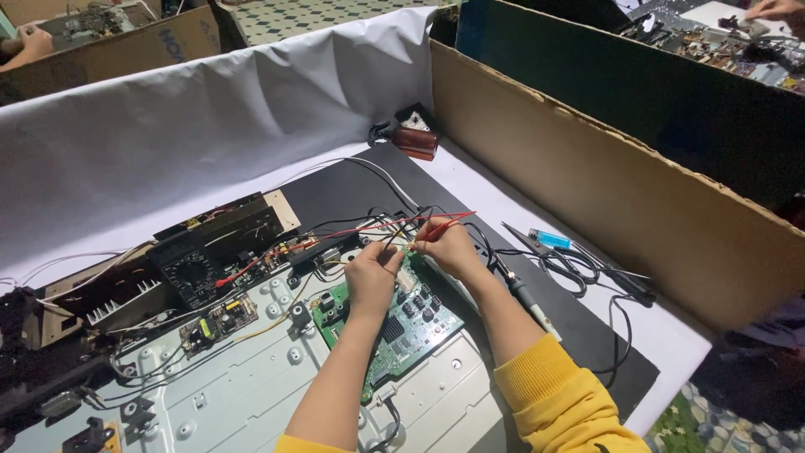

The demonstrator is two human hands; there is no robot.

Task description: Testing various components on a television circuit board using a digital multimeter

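Green circuit board [394, 323] sits on the pale metal back panel [251, 394], directly under both hands. Right hand [449, 249] at the board's far edge, fingers pinched shut on a red probe [449, 222] whose tip touches the board. Left hand [373, 273] just beside it, fingers curled together; can't tell what it grips. Red lead [277, 250] runs left to a black multimeter [197, 273]. Soldering iron [524, 294] lies on the black mat [352, 189], right of the right forearm. Blue lighter [549, 239] further right. Cardboard wall [604, 184] behind.
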